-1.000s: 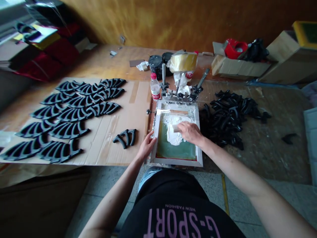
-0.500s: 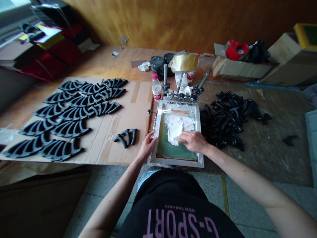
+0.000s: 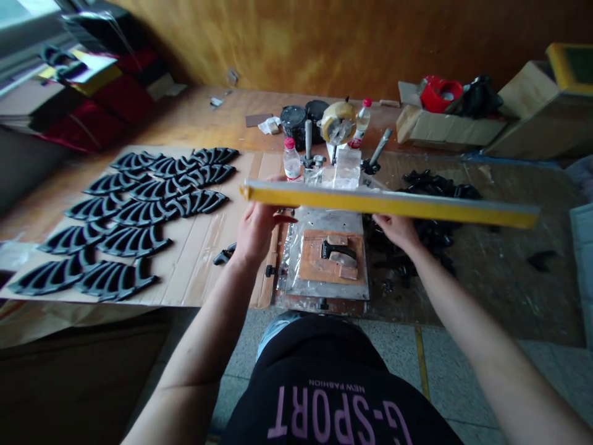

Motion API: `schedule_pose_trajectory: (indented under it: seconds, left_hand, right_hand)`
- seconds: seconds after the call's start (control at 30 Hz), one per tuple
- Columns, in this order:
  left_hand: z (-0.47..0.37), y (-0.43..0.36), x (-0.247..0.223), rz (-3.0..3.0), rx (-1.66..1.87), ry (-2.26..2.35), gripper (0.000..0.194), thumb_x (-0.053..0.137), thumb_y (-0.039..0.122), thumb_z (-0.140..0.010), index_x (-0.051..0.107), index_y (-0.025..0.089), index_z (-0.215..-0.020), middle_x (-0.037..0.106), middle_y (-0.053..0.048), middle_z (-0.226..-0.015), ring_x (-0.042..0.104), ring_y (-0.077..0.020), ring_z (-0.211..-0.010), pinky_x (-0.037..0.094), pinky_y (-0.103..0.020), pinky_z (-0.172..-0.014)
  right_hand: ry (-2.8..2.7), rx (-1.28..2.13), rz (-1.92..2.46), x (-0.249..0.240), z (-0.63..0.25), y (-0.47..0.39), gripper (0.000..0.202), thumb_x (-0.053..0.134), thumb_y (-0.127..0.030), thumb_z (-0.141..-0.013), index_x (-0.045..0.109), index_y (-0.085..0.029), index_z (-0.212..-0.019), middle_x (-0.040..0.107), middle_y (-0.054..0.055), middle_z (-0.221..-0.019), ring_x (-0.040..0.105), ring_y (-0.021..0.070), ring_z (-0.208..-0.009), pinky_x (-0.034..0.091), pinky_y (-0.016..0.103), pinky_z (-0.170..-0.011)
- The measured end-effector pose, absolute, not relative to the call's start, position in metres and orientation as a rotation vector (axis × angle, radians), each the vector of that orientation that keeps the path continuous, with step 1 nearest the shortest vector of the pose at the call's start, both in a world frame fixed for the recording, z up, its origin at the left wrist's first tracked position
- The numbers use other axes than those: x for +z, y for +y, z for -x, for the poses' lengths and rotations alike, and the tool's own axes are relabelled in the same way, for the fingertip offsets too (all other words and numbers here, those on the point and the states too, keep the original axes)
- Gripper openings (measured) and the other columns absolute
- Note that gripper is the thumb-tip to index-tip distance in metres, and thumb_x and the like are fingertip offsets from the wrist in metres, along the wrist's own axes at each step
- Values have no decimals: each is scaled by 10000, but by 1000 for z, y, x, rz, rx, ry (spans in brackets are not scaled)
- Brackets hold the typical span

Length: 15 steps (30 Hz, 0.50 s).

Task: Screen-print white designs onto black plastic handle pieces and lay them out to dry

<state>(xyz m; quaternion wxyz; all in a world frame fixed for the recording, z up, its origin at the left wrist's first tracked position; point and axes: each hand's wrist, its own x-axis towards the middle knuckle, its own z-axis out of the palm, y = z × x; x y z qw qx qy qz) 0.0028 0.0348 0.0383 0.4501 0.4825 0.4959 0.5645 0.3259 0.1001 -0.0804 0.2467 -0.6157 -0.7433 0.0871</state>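
Observation:
The screen frame, its edge showing as a long yellow and grey bar point(image 3: 384, 204), is raised across my view in front of both hands. Beneath the bar my left hand point(image 3: 258, 230) has its thumb apart from the fingers, which the bar partly covers. My right hand point(image 3: 397, 230) is under the bar on the right, its fingertips largely hidden. Between and below the hands, one black curved handle point(image 3: 340, 250) sits on a wooden jig block point(image 3: 312, 266) fixed to a metal base plate point(image 3: 324, 289). The squeegee is out of sight.
Rows of black handles point(image 3: 134, 238) lie on cardboard point(image 3: 194, 272) at left. A heap of handles point(image 3: 433, 185) is at right, partly covered by the bar. Behind the plate stand clamp posts point(image 3: 309, 139), bottles point(image 3: 291, 159), dark tubs point(image 3: 293, 120) and a tape roll point(image 3: 338, 120).
The screen frame has swung up from flat, uncovering the jig and the handle on it. My left hand has moved up and leftward; my right hand has shifted up and right. The squeegee has left view.

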Motion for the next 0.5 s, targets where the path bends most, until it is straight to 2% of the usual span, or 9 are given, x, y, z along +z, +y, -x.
schedule_pose_trajectory:
  seconds: [0.1,0.2,0.27,0.33,0.43,0.5]
  left_hand:
    - [-17,50,38,-1109,1532,1146,506,332,624,-907,584,218,-1071,672,-66,-943,660,-163,-875,537,-252,-640]
    - [-36,28,3,-900,1448,1174,487,415,628,-880,564,219,-1098,685,-75,-959,669,-158,-817,531,-235,-591]
    - [-51,-1,-32,-738,1084,1167,500,535,612,-829,580,183,-1083,695,-109,-959,675,-184,-778,528,-248,-551]
    - [-62,-30,-63,-563,816,1131,522,562,613,-811,576,182,-1106,690,-133,-1035,682,-224,-854,552,-288,-587]
    - [-54,-53,-93,-407,865,1150,444,545,581,-831,579,180,-1017,689,-125,-1050,683,-223,-875,562,-308,-648]
    - [-23,-54,-105,-418,956,1297,396,536,548,-842,572,169,-949,692,-125,-1038,687,-203,-800,549,-287,-611]
  right_hand:
    - [-2318,292,1592,-118,-293,66,246,672,-406,-825,672,-168,-761,679,64,-853,614,191,-840,500,280,-772]
    - [-2418,270,1698,-130,-254,41,140,622,-293,-876,624,-162,-828,662,128,-909,590,250,-922,463,342,-796]
    - [-2315,294,1815,-123,-231,26,119,544,-252,-919,595,-154,-875,655,136,-876,587,253,-889,451,346,-770]
    - [-2259,355,1741,-111,-211,10,124,505,-249,-938,576,-161,-887,649,122,-869,581,248,-883,447,340,-758]
    - [-2350,531,1312,-97,-203,-6,117,477,-202,-949,569,-191,-878,643,69,-910,573,201,-917,447,302,-794]
    - [-2365,572,1227,-98,-224,-6,129,477,-134,-930,585,-202,-911,639,48,-951,563,179,-948,440,285,-833]
